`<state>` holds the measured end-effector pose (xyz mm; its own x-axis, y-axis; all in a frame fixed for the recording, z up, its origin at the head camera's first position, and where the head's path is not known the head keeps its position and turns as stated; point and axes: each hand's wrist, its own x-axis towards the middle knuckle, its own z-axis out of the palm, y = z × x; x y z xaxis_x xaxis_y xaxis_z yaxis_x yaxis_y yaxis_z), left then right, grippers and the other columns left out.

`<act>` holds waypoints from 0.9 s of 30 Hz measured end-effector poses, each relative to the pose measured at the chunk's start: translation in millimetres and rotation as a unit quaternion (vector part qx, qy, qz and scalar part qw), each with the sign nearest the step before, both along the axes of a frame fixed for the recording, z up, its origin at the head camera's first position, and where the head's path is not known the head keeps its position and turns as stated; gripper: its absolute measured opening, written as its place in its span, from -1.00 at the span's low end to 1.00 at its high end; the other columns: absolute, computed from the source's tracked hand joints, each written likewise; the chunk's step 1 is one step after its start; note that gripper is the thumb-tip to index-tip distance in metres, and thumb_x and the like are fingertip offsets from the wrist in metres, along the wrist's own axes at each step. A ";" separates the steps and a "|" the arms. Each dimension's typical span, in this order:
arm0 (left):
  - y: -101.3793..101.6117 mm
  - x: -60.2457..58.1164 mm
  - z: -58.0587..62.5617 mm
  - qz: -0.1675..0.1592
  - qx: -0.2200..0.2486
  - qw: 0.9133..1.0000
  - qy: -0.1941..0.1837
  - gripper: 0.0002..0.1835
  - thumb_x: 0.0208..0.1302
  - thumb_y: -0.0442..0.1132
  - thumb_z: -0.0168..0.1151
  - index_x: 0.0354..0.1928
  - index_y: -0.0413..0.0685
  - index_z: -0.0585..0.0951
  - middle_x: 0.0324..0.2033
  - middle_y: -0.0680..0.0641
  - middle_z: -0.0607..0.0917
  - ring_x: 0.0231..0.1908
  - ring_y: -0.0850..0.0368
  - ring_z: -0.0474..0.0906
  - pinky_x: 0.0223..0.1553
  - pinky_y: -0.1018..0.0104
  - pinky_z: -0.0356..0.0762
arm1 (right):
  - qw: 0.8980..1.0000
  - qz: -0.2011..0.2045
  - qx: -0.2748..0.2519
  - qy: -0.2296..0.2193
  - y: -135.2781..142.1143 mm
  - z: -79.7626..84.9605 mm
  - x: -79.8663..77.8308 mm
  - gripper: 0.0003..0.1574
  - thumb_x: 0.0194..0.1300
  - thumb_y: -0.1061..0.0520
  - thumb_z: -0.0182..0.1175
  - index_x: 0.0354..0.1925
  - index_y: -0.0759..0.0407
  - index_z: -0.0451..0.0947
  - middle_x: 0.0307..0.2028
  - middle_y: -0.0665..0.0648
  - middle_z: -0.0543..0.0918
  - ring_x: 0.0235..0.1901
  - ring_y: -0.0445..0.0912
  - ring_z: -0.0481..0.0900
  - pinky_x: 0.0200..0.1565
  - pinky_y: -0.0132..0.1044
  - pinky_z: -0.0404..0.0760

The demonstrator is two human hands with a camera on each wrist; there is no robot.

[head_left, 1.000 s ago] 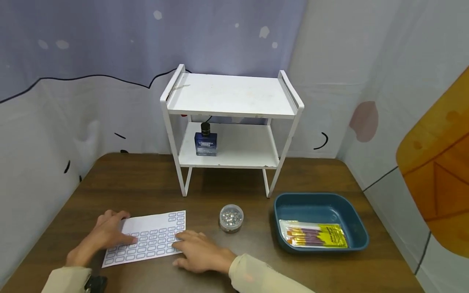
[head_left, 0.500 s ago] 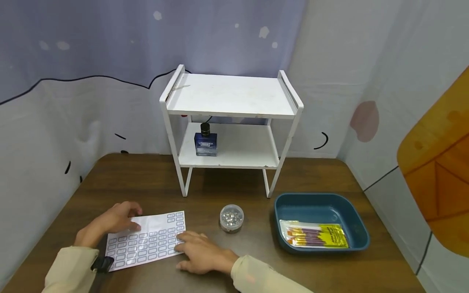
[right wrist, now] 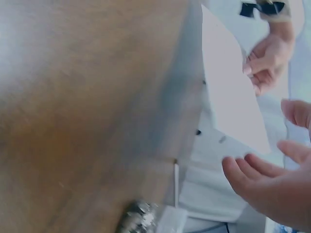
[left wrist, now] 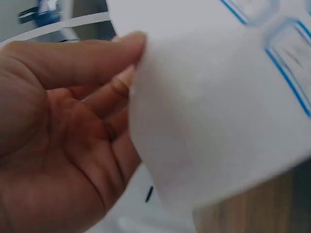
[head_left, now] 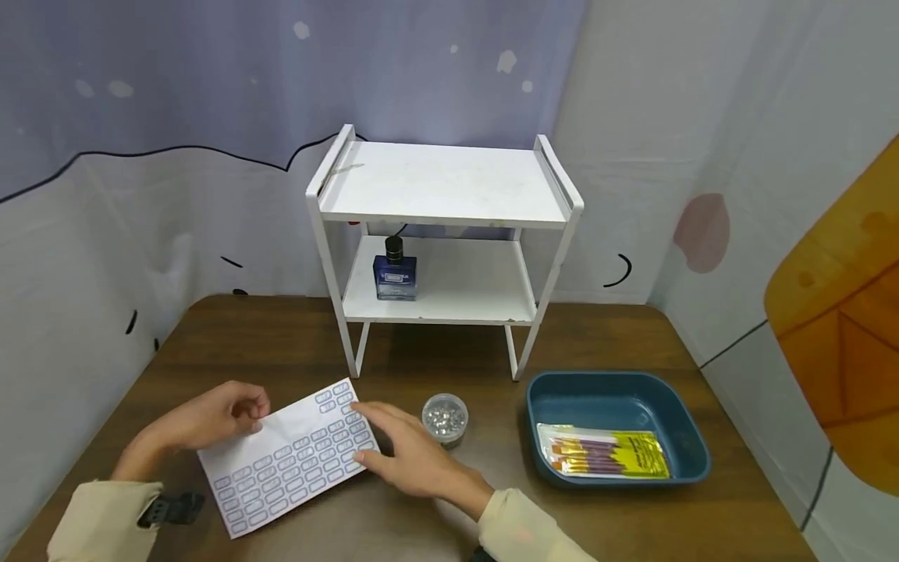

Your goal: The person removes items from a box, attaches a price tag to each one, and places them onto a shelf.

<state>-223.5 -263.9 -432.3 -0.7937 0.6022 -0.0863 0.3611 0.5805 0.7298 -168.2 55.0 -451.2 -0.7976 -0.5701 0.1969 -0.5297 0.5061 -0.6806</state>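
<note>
A brown wood-grained table (head_left: 597,339) was backed and flanked by cloth (head_left: 674,101), printed violet above a black line (head_left: 190,146) and whitish below. A large orange shape (head_left: 850,312) was seen at right. A white two-tier shelf unit (head_left: 442,183) was placed toward the table's rear edge.

And here's a curtained-off booth, prob. a staged set: printed cloth (head_left: 105,234) round a desk (head_left: 281,343) w/ 2-tier rack (head_left: 442,183).

Head cam is looking forward and down over the counter (head_left: 274,343), paper sheet (head_left: 291,460) lower left. Left-wrist cam is sitting very close to left hand (left wrist: 63,131) and paper sheet. Right-wrist cam, rolled sideways, is facing across, sharing both at upper right.
</note>
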 end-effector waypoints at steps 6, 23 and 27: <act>18.6 9.5 14.1 0.076 0.098 0.992 -0.017 -0.94 0.26 -0.49 0.22 -0.29 -0.32 0.52 -0.48 0.05 0.55 -0.44 0.34 0.45 -0.42 0.42 0.43 | 0.991 -0.048 -0.123 -0.004 15.3 10.1 -4.6 -0.15 0.29 0.17 0.29 0.48 0.08 0.24 0.36 0.14 0.45 0.28 0.00 0.49 0.32 -0.14 0.45; 120.8 35.5 -0.5 0.117 0.258 0.959 -0.022 -0.42 0.24 -0.54 0.22 0.32 -0.35 0.37 -0.12 -0.36 0.71 -0.24 0.26 0.69 -0.26 0.34 0.65 | 0.934 -0.100 -0.330 -0.097 62.8 -6.8 -6.0 -0.38 0.29 0.51 0.10 0.32 0.43 0.37 0.22 0.51 0.46 -0.18 -0.25 0.61 -0.18 -0.40 0.67; 137.1 33.3 2.3 0.130 0.278 0.952 -0.019 -0.46 0.24 -0.56 0.21 0.29 -0.33 0.43 -0.08 -0.39 0.69 -0.21 0.25 0.70 -0.23 0.34 0.67 | 0.938 -0.093 -0.319 -0.103 68.6 -7.1 -1.7 -0.36 0.27 0.49 0.13 0.33 0.43 0.36 0.24 0.50 0.45 -0.19 -0.25 0.61 -0.20 -0.40 0.68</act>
